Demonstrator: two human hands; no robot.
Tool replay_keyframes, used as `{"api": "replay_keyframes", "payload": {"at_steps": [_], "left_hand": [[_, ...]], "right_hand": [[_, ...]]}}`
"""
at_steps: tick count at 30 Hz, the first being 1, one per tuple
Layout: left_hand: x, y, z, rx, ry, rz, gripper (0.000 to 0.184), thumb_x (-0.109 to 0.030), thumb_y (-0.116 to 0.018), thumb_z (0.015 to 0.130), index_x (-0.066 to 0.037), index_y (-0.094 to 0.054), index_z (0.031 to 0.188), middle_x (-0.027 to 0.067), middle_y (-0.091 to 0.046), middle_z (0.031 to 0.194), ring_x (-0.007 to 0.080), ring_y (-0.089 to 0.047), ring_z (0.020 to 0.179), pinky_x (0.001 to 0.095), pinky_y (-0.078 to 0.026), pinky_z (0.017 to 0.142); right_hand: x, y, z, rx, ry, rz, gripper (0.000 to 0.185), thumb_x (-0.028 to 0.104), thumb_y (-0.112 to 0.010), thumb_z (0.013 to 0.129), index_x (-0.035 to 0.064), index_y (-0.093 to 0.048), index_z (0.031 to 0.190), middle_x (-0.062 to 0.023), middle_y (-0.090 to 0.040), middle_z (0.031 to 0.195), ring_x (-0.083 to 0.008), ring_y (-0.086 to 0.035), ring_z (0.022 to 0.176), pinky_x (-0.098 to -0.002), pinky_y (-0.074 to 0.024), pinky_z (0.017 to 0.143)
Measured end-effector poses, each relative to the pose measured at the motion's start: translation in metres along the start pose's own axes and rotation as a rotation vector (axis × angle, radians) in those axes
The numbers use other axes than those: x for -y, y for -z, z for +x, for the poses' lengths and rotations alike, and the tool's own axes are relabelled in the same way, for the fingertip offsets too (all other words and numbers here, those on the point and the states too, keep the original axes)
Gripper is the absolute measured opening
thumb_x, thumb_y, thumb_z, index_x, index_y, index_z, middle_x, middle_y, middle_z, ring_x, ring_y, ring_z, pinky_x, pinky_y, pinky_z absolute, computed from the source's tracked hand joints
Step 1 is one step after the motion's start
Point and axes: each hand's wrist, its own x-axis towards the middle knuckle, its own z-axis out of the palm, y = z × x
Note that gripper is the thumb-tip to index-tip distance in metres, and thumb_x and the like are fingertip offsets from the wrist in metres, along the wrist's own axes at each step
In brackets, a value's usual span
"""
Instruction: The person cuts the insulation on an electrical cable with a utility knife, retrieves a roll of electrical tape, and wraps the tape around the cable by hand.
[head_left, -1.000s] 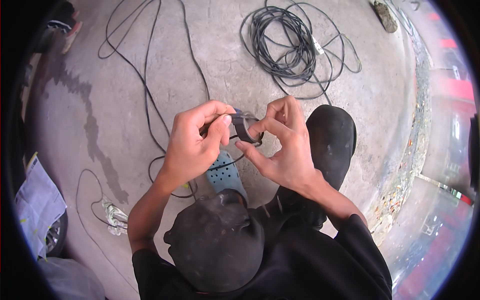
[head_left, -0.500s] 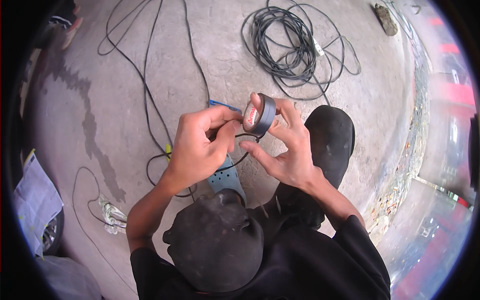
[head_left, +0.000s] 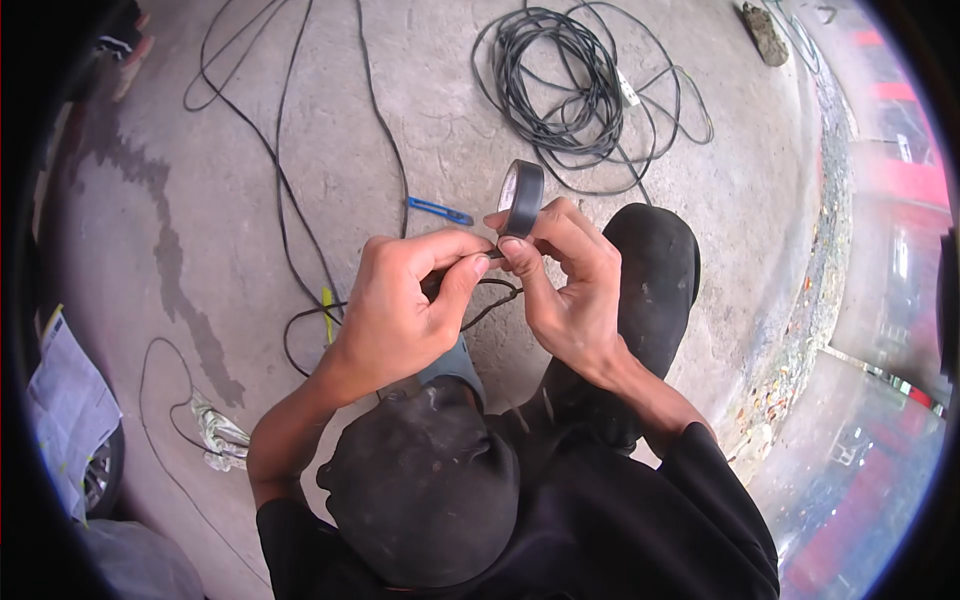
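Observation:
My left hand (head_left: 405, 305) is closed, thumb and forefinger pinching a black cable (head_left: 494, 254) in front of my knees. My right hand (head_left: 575, 290) meets it there, its thumb pressed near the same spot on the cable. A roll of black electrical tape (head_left: 527, 203) stands on edge in the right hand's fingers, just above the thumb. Part of the cable loops below the hands, and the exact join between tape and cable is hidden by my fingertips. Beyond the left hand, a blue utility knife (head_left: 440, 210) lies on the floor.
A large coil of black cable (head_left: 540, 125) lies on the concrete ahead, with loose strands to the left. My bent knee (head_left: 655, 260) is at the right. A crumpled clear plastic piece (head_left: 222, 435) and a paper sheet (head_left: 75, 400) over a wheel are at the left.
My right thumb has come up to the cable beside my left fingertips. The tape roll has turned, its printed side now facing away more. The utility knife shows more fully.

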Motion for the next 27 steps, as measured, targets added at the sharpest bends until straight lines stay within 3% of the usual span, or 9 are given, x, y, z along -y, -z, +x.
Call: {"api": "replay_keyframes", "payload": {"at_steps": [6,9,15,19,24,27], "left_hand": [[0.003,-0.003,-0.002,-0.022,-0.037,-0.013,0.010,-0.003,-0.063,0.093,0.005,-0.068,0.093,0.0099,-0.057,0.060,0.0058,-0.043,0.053,0.0287,-0.036,0.048],[0.001,0.000,-0.003,-0.021,-0.048,0.075,0.008,-0.003,-0.064,0.092,0.004,-0.067,0.092,0.0131,-0.060,0.062,0.0130,-0.050,0.049,0.0303,-0.039,0.048],[0.010,-0.010,-0.003,-0.171,-0.405,0.282,0.013,0.004,-0.068,0.084,0.003,-0.066,0.098,0.0161,-0.067,0.076,0.0295,-0.066,0.060,0.0370,-0.049,0.053],[0.019,-0.010,-0.003,-0.200,-0.542,0.446,0.020,0.007,-0.070,0.080,0.004,-0.065,0.100,0.0140,-0.068,0.078,0.0282,-0.067,0.062,0.0366,-0.051,0.053],[0.031,-0.010,-0.003,-0.212,-0.616,0.548,0.022,0.009,-0.072,0.080,0.005,-0.065,0.100,0.0143,-0.069,0.083,0.0298,-0.068,0.062,0.0364,-0.054,0.057],[0.040,-0.010,0.002,-0.246,-0.736,0.658,0.023,0.003,-0.071,0.081,0.000,-0.062,0.101,0.0080,-0.061,0.070,0.0211,-0.064,0.059,0.0327,-0.051,0.052]], "right_hand": [[0.011,-0.002,0.000,-0.014,-0.046,-0.026,0.014,-0.001,-0.070,0.087,0.0033,-0.074,0.099,-0.0064,-0.057,0.078,-0.0128,-0.057,0.065,-0.0251,-0.0445,0.053],[0.004,-0.006,-0.002,-0.035,-0.122,0.076,0.011,0.002,-0.070,0.090,0.0027,-0.073,0.100,-0.0032,-0.056,0.073,-0.0062,-0.052,0.062,-0.0212,-0.0401,0.049],[0.005,-0.008,-0.004,-0.035,-0.298,0.265,0.011,0.007,-0.066,0.095,-0.0017,-0.072,0.100,0.0057,-0.050,0.062,0.0013,-0.043,0.061,-0.0179,-0.0344,0.049],[-0.003,-0.010,0.000,-0.024,-0.302,0.381,0.013,0.008,-0.065,0.097,-0.0040,-0.071,0.099,0.0087,-0.047,0.061,0.0017,-0.040,0.060,-0.0172,-0.0326,0.052],[0.000,0.001,0.010,0.136,-0.609,0.523,0.015,0.010,-0.065,0.097,-0.0032,-0.071,0.100,0.0077,-0.049,0.064,0.0010,-0.038,0.058,-0.0187,-0.0297,0.052],[-0.003,0.008,0.013,0.197,-0.762,0.614,0.014,0.010,-0.065,0.096,-0.0019,-0.072,0.100,0.0058,-0.054,0.066,0.0003,-0.038,0.056,-0.0198,-0.0282,0.049]]}}
